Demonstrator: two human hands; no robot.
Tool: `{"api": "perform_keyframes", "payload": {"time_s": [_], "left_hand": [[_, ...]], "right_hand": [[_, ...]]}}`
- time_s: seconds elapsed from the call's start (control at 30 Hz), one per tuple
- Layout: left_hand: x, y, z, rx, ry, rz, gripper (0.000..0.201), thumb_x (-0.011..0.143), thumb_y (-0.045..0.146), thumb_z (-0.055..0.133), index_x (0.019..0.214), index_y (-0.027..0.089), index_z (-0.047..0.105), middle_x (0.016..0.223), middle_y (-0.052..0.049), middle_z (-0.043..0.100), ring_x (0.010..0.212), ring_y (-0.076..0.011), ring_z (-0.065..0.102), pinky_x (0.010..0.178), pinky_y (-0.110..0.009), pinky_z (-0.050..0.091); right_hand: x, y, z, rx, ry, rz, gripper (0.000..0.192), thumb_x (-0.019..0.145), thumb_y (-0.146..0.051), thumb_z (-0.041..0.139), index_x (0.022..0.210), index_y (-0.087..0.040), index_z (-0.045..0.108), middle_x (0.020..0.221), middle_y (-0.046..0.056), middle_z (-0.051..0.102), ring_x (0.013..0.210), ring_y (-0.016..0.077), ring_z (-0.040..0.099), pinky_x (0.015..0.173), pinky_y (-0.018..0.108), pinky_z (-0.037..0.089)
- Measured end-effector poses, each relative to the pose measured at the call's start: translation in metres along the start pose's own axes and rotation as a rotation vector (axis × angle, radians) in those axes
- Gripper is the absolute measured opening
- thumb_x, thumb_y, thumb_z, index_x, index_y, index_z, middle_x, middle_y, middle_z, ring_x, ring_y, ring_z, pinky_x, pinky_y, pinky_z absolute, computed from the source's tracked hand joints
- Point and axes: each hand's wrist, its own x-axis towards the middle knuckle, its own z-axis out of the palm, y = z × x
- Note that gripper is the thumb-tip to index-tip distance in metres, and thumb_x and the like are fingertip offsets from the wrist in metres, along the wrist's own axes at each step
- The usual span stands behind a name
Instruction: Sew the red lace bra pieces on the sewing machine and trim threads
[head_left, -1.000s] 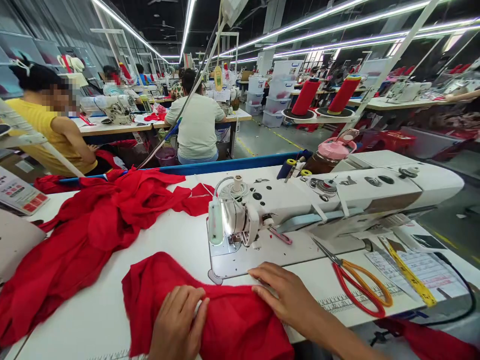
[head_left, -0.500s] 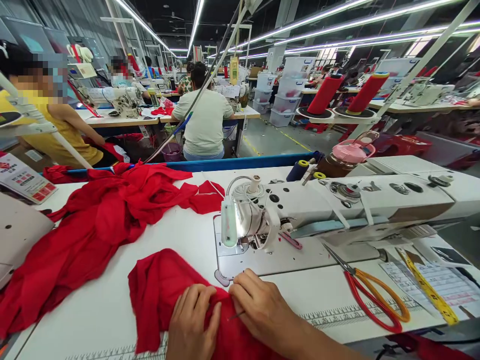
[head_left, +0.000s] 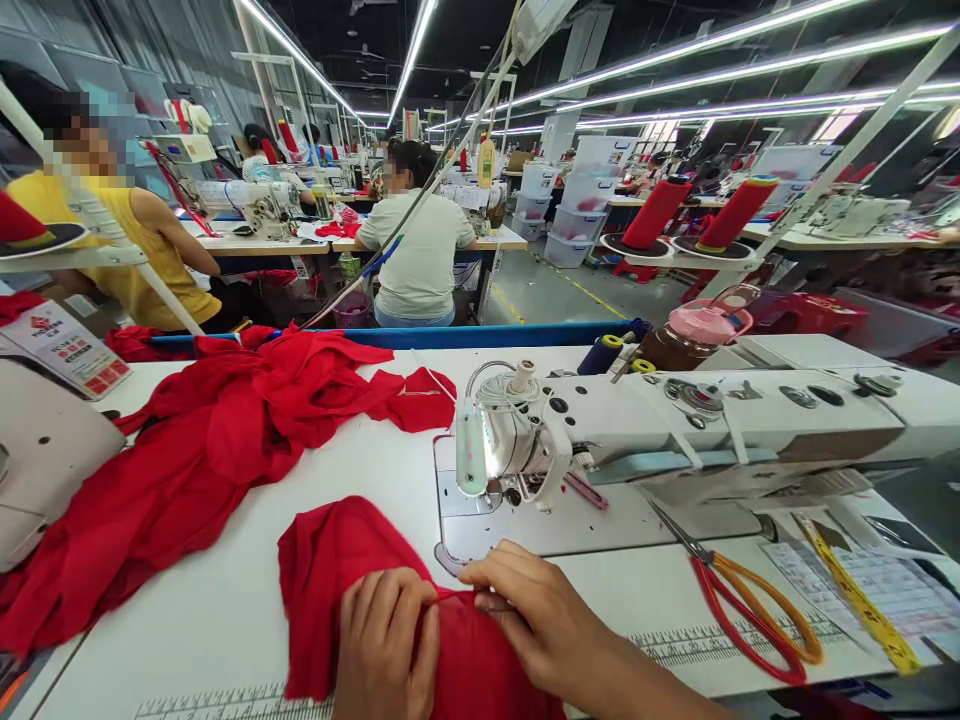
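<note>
A piece of red fabric (head_left: 330, 570) lies on the white table (head_left: 225, 620) in front of me. My left hand (head_left: 388, 640) rests on it with fingers curled over its upper edge. My right hand (head_left: 529, 610) pinches the same edge just to the right, near the front of the sewing machine's plate. The white sewing machine (head_left: 675, 410) stands behind the hands, its needle head (head_left: 495, 450) just above my right hand.
A large heap of red fabric (head_left: 202, 440) covers the table's left. Orange-handled scissors (head_left: 742, 600) and a yellow tape measure (head_left: 855, 595) lie at right. Red thread cones (head_left: 660, 212) stand behind. Other people sit at machines beyond the blue table edge (head_left: 487, 333).
My right hand has moved left along the fabric edge until it meets my left hand, and now pinches the edge. The fabric has bunched up between them. The view has shifted slightly.
</note>
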Motion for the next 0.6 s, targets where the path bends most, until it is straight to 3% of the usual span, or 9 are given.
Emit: {"api": "perform_keyframes", "payload": {"time_s": [0.07, 0.17, 0.27, 0.4, 0.5, 0.6], "left_hand": [[-0.001, 0.0, -0.002, 0.003, 0.013, 0.033, 0.016, 0.096, 0.012, 0.047, 0.099, 0.022, 0.059, 0.092, -0.002, 0.067, 0.085, -0.02, 0.061, 0.087, -0.037, 0.039], [-0.001, -0.003, -0.011, -0.066, -0.027, 0.021, 0.018, 0.097, 0.012, 0.045, 0.101, 0.023, 0.059, 0.088, 0.0, 0.069, 0.081, -0.0192, 0.063, 0.09, -0.038, 0.042], [0.003, -0.01, -0.022, -0.308, -0.231, -0.113, 0.019, 0.101, 0.021, 0.044, 0.097, 0.026, 0.062, 0.087, 0.001, 0.07, 0.081, -0.0179, 0.066, 0.083, -0.032, 0.05], [0.011, -0.018, -0.03, -0.602, -0.474, -0.299, 0.018, 0.1, 0.026, 0.048, 0.1, 0.026, 0.065, 0.096, 0.0, 0.073, 0.089, -0.0158, 0.07, 0.078, -0.024, 0.056], [0.011, -0.019, -0.027, -0.606, -0.513, -0.329, 0.015, 0.098, 0.029, 0.053, 0.094, 0.025, 0.067, 0.088, 0.0, 0.071, 0.081, -0.0159, 0.069, 0.072, -0.023, 0.056], [0.005, -0.02, -0.022, -0.534, -0.507, -0.227, 0.02, 0.098, 0.032, 0.054, 0.082, 0.024, 0.062, 0.081, 0.0, 0.067, 0.076, -0.0158, 0.065, 0.069, -0.023, 0.055]], "right_hand": [[0.001, -0.003, -0.002, 0.009, -0.024, 0.026, 0.022, 0.097, -0.017, 0.051, 0.114, -0.022, 0.063, 0.091, 0.003, 0.066, 0.085, 0.0194, 0.057, 0.072, 0.03, 0.044], [0.006, -0.006, -0.007, 0.083, -0.096, 0.081, 0.014, 0.097, -0.021, 0.053, 0.101, -0.021, 0.067, 0.086, 0.002, 0.064, 0.081, 0.0173, 0.056, 0.072, 0.028, 0.044], [0.012, -0.005, -0.012, 0.18, -0.193, 0.151, 0.015, 0.096, -0.02, 0.052, 0.088, -0.02, 0.065, 0.082, -0.001, 0.06, 0.074, 0.0141, 0.053, 0.067, 0.025, 0.04], [0.016, -0.001, -0.012, 0.285, -0.275, 0.207, 0.014, 0.096, -0.022, 0.053, 0.087, -0.02, 0.063, 0.078, -0.003, 0.057, 0.071, 0.0127, 0.049, 0.063, 0.023, 0.037], [0.012, -0.002, -0.011, 0.244, -0.246, 0.173, 0.013, 0.095, -0.018, 0.053, 0.088, -0.02, 0.064, 0.08, -0.002, 0.059, 0.073, 0.0131, 0.052, 0.065, 0.023, 0.038], [0.005, -0.004, -0.008, 0.066, -0.223, 0.033, 0.014, 0.089, -0.011, 0.058, 0.092, -0.021, 0.066, 0.087, 0.0, 0.065, 0.083, 0.016, 0.058, 0.072, 0.025, 0.041]]}}
